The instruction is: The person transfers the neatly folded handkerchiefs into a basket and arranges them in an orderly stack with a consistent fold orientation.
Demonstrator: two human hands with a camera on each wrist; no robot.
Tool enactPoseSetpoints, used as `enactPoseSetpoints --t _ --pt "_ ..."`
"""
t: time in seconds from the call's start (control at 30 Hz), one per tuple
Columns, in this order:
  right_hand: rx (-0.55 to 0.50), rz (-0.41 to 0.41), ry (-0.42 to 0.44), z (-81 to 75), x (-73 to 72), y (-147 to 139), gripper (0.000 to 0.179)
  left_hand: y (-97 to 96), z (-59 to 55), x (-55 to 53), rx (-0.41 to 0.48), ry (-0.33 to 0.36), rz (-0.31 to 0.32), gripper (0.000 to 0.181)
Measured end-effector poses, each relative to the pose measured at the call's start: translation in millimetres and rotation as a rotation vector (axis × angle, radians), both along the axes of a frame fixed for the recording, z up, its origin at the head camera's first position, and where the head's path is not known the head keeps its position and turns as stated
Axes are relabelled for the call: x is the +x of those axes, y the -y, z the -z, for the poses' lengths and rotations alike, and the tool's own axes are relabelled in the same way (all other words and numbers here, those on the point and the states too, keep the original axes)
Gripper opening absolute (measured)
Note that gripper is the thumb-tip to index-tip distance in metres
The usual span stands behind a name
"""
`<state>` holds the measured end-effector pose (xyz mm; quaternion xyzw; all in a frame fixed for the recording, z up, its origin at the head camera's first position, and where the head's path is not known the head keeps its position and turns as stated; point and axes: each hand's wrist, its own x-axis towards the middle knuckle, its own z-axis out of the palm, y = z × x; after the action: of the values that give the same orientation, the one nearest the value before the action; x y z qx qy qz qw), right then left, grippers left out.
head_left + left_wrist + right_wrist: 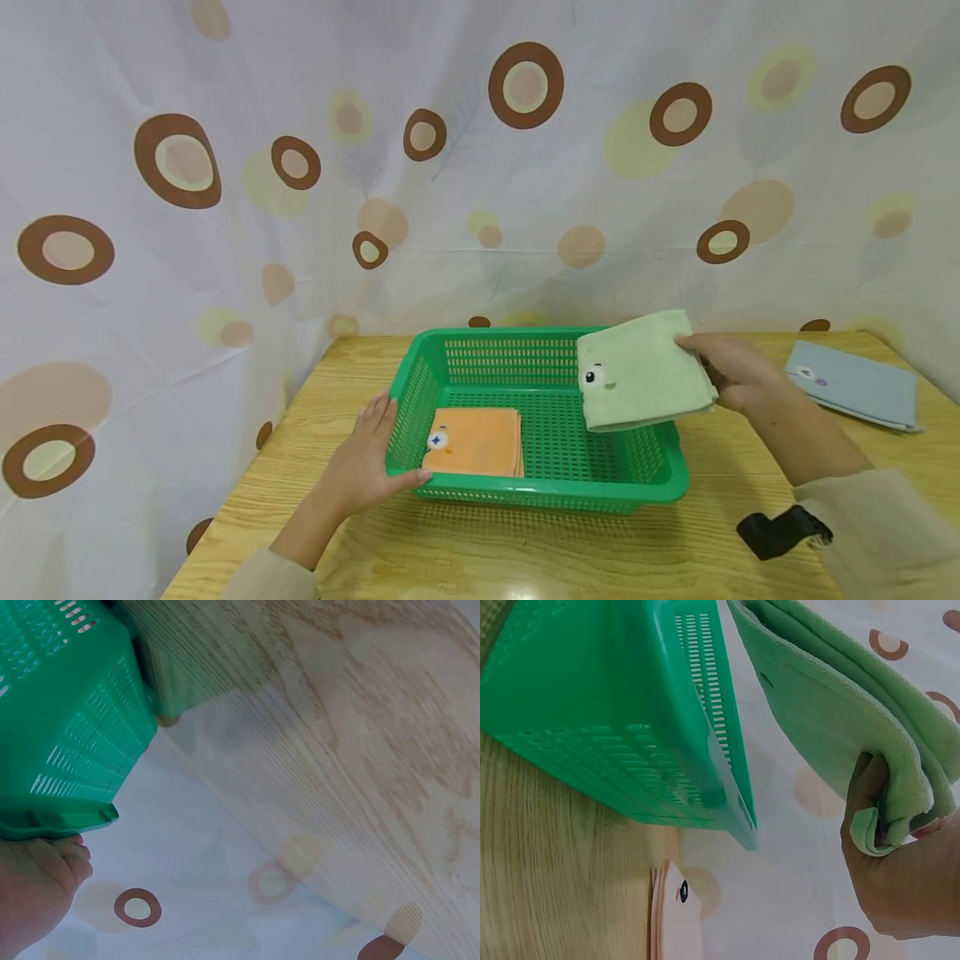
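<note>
My right hand [738,367] pinches a folded pale green towel [648,375] by its right edge. The towel bears an embroidered face and hangs tilted over the right part of a green plastic basket [551,483]. In the right wrist view, thumb and fingers grip the layers of the green towel [847,712]. My left hand [367,462] rests on the basket's front left corner, fingers stretched along the left rim and thumb on the front rim. Inside the basket at the left, an orange folded towel [480,442] with an embroidered face lies flat.
A blue-grey folded towel [858,383] lies at the right on the wooden table [420,558]. In the right wrist view, a pale pink folded cloth [679,915] shows beyond the basket. A patterned curtain [465,183] hangs behind and at the left. A black strap dangles at the right sleeve.
</note>
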<state>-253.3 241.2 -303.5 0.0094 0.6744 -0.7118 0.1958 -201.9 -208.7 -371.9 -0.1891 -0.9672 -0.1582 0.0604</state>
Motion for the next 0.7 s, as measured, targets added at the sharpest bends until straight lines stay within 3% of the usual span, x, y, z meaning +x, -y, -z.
enactPoseSetpoints --t 0.27,0.5,0.7 --pt "-0.023 -0.003 -0.004 2.8 -0.1 11 0.023 1.1 1.4 -0.7 0.004 -0.010 0.004 0.104" --pt "-0.030 0.004 -0.013 5.2 -0.3 23 0.051 1.3 1.9 -1.0 -0.003 0.002 0.000 0.104" --pt "-0.021 0.026 0.026 7.0 -0.8 30 0.027 0.6 1.0 -0.5 -0.003 0.000 -0.001 0.104"
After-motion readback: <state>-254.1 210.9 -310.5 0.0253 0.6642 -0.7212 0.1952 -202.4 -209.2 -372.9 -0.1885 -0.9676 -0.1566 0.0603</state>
